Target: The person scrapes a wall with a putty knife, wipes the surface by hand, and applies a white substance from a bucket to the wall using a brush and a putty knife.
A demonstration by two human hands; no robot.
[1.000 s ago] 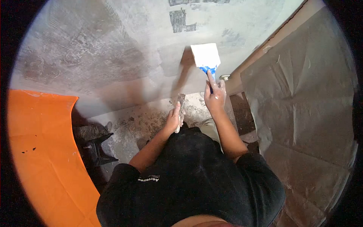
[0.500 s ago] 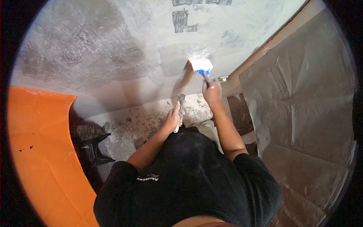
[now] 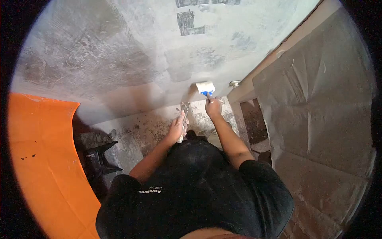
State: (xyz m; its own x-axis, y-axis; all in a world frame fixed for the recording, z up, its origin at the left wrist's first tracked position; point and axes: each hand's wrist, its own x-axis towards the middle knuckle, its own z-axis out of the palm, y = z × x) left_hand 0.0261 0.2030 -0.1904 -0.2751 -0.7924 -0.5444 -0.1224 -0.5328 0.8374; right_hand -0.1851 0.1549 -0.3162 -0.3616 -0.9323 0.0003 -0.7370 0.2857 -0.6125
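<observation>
My right hand is closed round the handle of a wide putty knife. This tool has a pale, bright head with blue near the handle, and its far edge is at the lower part of the patchy grey wall; whether it touches cannot be told. Just to its left, my left hand grips a narrow putty knife, its smeared blade pointing towards the wall and the whitish handle end sticking out below the palm. Darker patches show on the wall above both hands.
An orange sheet is on the left, beside a dark, open-mouthed bag or bucket. Creased grey-brown sheeting covers the right side. Speckled residue marks the floor by the wall's foot. A small pale fitting is near the corner.
My right hand has moved down the wall and slightly left with the wide putty knife, towards my left hand. My left hand has shifted slightly left and down, still gripping the narrow one.
</observation>
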